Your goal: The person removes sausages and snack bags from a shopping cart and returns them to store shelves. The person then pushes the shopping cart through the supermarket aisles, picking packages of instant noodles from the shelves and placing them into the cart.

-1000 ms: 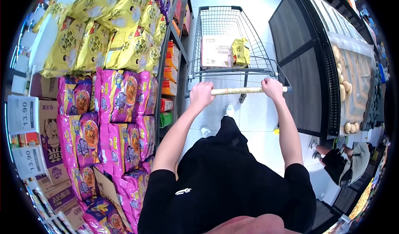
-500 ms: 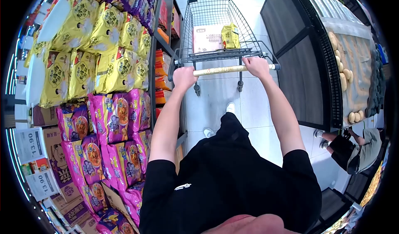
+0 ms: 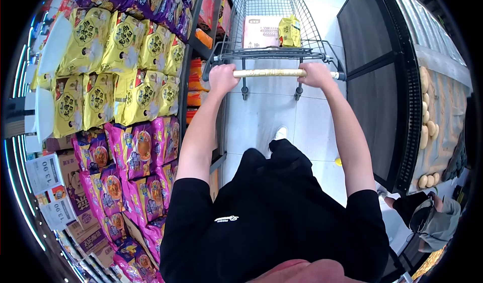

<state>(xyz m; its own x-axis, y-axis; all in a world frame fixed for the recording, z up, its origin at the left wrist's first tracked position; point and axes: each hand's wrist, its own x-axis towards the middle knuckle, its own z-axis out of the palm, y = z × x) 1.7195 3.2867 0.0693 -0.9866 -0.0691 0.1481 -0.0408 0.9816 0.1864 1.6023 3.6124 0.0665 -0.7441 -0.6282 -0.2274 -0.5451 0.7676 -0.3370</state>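
Both hands grip the pale, printed handle bar of a shopping cart. My left hand is wrapped round the bar's left end, and my right hand is closed round it toward the right end. Inside the wire basket, a white and pink box lies beside a yellow packet. The palms and most of the bar under the fingers are hidden.
Yellow noodle packs and pink noodle packs are stacked high on the left, with price tags. A dark-panelled stand bearing round, pale brown items borders the right. Another person stands at lower right.
The cart and both hands appear slightly farther right and higher in view. My feet have shifted in a step. The person at the right appears lower, and a small yellow floor spot has come into view.
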